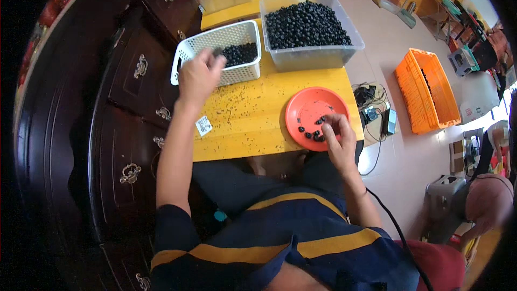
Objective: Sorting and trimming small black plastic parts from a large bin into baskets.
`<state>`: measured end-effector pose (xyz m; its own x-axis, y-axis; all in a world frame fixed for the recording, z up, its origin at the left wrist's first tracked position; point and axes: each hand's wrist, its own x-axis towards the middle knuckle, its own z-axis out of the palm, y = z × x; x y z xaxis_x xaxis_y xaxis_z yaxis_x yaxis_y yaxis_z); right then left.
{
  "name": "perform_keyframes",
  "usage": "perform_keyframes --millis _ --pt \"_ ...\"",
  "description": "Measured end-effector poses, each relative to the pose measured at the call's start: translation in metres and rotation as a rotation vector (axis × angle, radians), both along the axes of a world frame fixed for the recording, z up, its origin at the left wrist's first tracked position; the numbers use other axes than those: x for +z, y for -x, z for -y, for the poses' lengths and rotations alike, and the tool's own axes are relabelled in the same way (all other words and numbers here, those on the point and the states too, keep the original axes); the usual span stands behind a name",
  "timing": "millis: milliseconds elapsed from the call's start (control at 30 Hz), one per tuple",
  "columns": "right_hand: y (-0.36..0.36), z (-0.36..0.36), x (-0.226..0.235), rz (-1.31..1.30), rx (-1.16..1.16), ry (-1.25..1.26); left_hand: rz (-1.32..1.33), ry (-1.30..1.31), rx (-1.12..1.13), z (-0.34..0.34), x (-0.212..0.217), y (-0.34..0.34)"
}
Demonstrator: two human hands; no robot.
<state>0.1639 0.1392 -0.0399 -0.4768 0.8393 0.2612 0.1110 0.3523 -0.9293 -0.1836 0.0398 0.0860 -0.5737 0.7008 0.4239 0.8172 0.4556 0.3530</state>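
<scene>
Over the near left side of the white perforated basket (219,79) is my left hand (200,75), its fingers smeared by motion. A dark blur shows at its fingertips, too unclear to name. Small black, round, berry-like pieces (240,54) lie in the right part of that basket. My right hand (341,141) is over the right side of a round red plate (299,109), thumb and fingertips drawn together beside a dark piece. Whether they grip it is hidden. Several similar black pieces (316,136) rest on the plate.
A clear plastic bin (309,59) heaped with black pieces stands behind the plate. Crumbs and a white label (203,126) lie on the yellow table (247,140). Dark drawers (132,75) line the left. An orange crate (420,91) and cables (379,145) are to the right; a person (489,199) bends beyond.
</scene>
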Motion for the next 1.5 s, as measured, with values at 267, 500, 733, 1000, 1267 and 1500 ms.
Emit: perform_keyframes --millis 267,500,733,1000,1267,1500 --pt "-0.004 -0.022 -0.02 0.335 -0.05 -0.432 0.215 0.14 -0.108 -0.015 -0.035 -0.019" --pt "0.003 -0.026 -0.037 0.553 -0.065 -0.54 0.474 0.299 -0.271 -0.011 -0.115 -0.106" --pt "0.004 -0.022 -0.044 0.596 0.117 -0.449 0.608 0.332 -0.242 -0.021 -0.138 -0.138" --pt "0.003 -0.025 -0.042 0.551 -0.039 -0.602 0.663 0.289 -0.264 -0.026 -0.153 -0.14" --pt "0.007 -0.005 -0.042 0.562 0.062 -0.5 0.65 0.184 -0.238 -0.023 -0.172 -0.143" --pt "0.011 0.01 -0.038 0.498 0.246 -0.504 0.623 0.192 -0.202 -0.009 -0.181 -0.13"
